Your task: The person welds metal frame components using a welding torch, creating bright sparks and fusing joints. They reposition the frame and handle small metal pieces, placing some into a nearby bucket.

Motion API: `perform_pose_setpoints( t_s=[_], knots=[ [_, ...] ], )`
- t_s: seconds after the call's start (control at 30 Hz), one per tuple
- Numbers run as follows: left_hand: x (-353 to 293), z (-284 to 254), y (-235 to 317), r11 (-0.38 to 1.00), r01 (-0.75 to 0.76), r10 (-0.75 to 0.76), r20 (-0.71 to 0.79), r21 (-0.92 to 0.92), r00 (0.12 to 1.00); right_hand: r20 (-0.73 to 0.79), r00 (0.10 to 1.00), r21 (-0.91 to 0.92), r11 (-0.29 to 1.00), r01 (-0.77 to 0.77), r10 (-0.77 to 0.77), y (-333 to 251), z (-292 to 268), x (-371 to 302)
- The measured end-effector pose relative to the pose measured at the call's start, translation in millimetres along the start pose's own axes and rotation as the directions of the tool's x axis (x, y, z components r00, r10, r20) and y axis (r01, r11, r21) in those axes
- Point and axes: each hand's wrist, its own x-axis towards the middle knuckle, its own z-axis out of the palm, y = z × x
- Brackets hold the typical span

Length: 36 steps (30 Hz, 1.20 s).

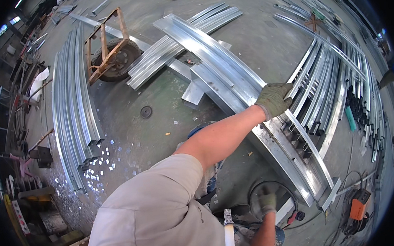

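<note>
My left hand (273,101), in an olive work glove, reaches across and lies over the edge of a long galvanized steel channel (235,83), its fingers curled over the rim. The channel slants from far centre to near right, and more steel profiles lie along its near end. Low at the right is my right hand (267,201), also gloved. It is smeared and sits over a dark round shape with a black cable (291,192) curving around it. Its fingers do not show clearly, nor whether it holds anything. A red and black piece (297,216) lies beside it.
Crossed channels (182,41) lie beneath the long one. A rusty wheeled cart (110,56) stands beyond. Stacked profiles lie left (72,104) and right (322,87). An orange machine (360,204) with cables sits near right. Shiny metal offcuts (102,166) litter the floor.
</note>
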Motion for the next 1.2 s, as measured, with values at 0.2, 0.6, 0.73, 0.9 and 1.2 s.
perform_pose_setpoints(
  t_s=[0.2,0.6,0.73,0.9,1.2],
  knots=[
    [-13.5,-74.0,-46.2,0.910,0.208,-0.274,-0.145,-0.359,0.951,0.314,0.948,-0.055,0.997,0.062,-0.042,0.1,71.8,-35.2],
    [-227.8,-255.5,-366.8,0.376,0.875,-0.837,-0.295,0.304,0.462,0.227,0.951,-0.097,0.977,-0.192,0.209,79.6,90.4,-31.8],
    [-260.7,-274.6,-431.0,0.233,0.886,-0.917,-0.394,-0.402,0.063,0.236,0.926,-0.149,0.953,-0.265,0.295,74.4,90.0,-45.1],
    [-356.5,-349.7,-558.2,0.070,0.866,-0.958,-0.276,-0.495,-0.081,0.352,0.913,-0.146,0.976,-0.162,0.204,44.6,79.9,-14.9],
    [-282.5,-312.6,-540.7,0.041,0.216,-0.985,-0.075,-0.976,-0.155,0.307,0.911,-0.116,0.961,-0.251,0.275,5.1,56.6,-28.2]
  ],
)
